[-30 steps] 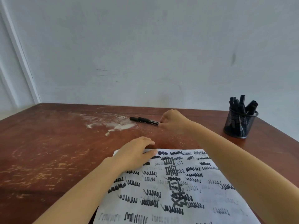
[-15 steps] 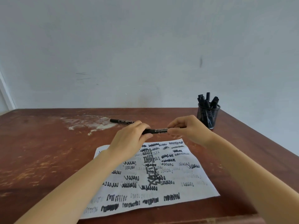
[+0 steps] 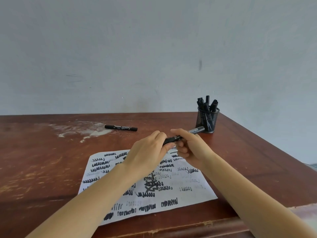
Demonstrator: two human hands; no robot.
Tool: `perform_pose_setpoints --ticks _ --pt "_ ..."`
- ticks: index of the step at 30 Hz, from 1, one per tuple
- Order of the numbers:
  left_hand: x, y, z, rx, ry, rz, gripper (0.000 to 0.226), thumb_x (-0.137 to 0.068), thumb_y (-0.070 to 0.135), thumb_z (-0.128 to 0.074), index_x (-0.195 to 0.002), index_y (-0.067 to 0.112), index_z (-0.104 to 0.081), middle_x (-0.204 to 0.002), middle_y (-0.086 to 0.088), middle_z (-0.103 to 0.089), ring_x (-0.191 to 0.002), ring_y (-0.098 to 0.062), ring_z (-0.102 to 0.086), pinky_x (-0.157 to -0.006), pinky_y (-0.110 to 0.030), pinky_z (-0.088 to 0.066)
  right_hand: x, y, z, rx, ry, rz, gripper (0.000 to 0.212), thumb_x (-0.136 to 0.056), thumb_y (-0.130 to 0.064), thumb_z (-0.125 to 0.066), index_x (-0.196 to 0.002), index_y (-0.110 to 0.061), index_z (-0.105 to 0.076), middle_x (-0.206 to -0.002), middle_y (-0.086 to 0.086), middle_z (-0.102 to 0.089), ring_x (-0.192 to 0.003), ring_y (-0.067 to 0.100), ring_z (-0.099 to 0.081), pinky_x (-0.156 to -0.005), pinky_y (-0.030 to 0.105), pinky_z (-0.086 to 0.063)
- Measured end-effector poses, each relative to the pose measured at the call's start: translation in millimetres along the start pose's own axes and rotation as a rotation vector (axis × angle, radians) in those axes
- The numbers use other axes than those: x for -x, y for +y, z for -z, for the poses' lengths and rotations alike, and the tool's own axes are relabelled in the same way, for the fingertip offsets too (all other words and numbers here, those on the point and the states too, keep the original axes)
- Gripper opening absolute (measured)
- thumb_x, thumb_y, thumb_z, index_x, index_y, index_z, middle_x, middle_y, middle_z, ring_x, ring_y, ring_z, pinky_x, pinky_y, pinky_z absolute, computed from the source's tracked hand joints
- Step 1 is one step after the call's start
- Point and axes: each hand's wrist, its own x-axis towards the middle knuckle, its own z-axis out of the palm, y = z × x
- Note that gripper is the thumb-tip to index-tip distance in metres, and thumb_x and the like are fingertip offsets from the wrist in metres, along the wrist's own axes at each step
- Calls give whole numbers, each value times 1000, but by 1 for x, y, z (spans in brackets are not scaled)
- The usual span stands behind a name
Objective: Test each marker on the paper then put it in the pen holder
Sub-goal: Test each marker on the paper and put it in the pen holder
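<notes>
Marker (image 3: 173, 139) is being held above the far edge of the paper (image 3: 188, 191), tilting slightly. The left hand (image 3: 151, 152) is wrapping its fingers (image 3: 169, 147) round the near end. The right hand (image 3: 190, 148) is pinching the barrel, fingers (image 3: 181, 134) curling over it. The pen holder (image 3: 207, 120) is standing near the far right corner of the table (image 3: 42, 160), carrying several upright markers. A second marker (image 3: 121, 127) is lying flat, well apart from the holder.

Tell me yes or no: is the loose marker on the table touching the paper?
No, the loose marker lies on the bare table wood beyond the paper, clearly apart from its far edge.
</notes>
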Motion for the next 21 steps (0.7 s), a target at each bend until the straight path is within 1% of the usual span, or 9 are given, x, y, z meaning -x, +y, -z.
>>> perform_pose_setpoints --ticks 2,4,9,11,14,15,16,19,21 --pt "1 4 0 -21 -49 7 34 -97 46 -26 -86 16 -39 -78 6 -42 -54 -10 -37 -46 -25 -28 0 1 -1 -20 -9 12 25 -88 -7 -57 -66 -12 -46 -45 0 -38 -35 9 -27 -34 19 -19" --pt "2 8 -2 40 -89 36 34 -98 44 -21 -79 19 -34 -72 6 -40 -53 -11 -38 -47 -26 -28 0 0 0 -19 -25 29 26 -87 -3 -53 -65 -11 -43 -42 1 -36 -34 10 -26 -34 18 -18" --pt "1 17 -2 398 -162 157 43 -99 43 -24 -69 17 -37 -58 3 -40 -49 -13 -35 -52 -30 -31 1 -4 5 16 -130 82 37 -88 0 -50 -56 -14 -37 -40 2 -35 -31 11 -24 -35 19 -18" --pt "-1 19 1 655 -278 263 46 -99 45 -25 -69 13 -36 -56 4 -32 -48 -12 -30 -50 -27 -30 1 -7 9 28 -168 105 41 -90 1 -49 -55 -15 -33 -39 2 -34 -30 11 -24 -35 19 -18" --pt "-4 20 9 1326 -563 509 41 -99 45 -32 -70 17 -39 -59 6 -26 -47 -9 -27 -41 -18 -25 1 -10 14 10 -243 133 40 -89 0 -49 -60 -14 -26 -39 1 -36 -30 10 -24 -35 19 -19" --pt "-5 19 11 1501 -646 578 40 -98 44 -35 -69 18 -39 -60 7 -25 -46 -7 -26 -39 -16 -23 1 -10 15 0 -266 141 39 -88 0 -49 -60 -14 -26 -38 0 -36 -30 10 -24 -35 20 -19" --pt "-4 18 13 1606 -707 614 38 -97 43 -38 -68 18 -40 -61 7 -25 -45 -6 -25 -38 -15 -21 1 -11 16 -10 -283 146 38 -87 0 -49 -59 -15 -26 -38 0 -37 -29 10 -24 -35 20 -18" --pt "-2 22 17 1689 -784 615 36 -92 44 -42 -67 18 -41 -62 7 -24 -44 -5 -24 -36 -14 -21 3 -9 18 -42 -308 161 37 -83 -1 -49 -56 -17 -29 -36 0 -36 -28 10 -23 -38 25 -13" --pt "-1 27 18 1581 -752 576 38 -95 44 -40 -68 18 -40 -60 7 -25 -45 -6 -25 -37 -14 -22 4 -8 19 -51 -305 167 37 -81 -1 -49 -55 -17 -29 -36 1 -35 -28 10 -22 -39 26 -12"
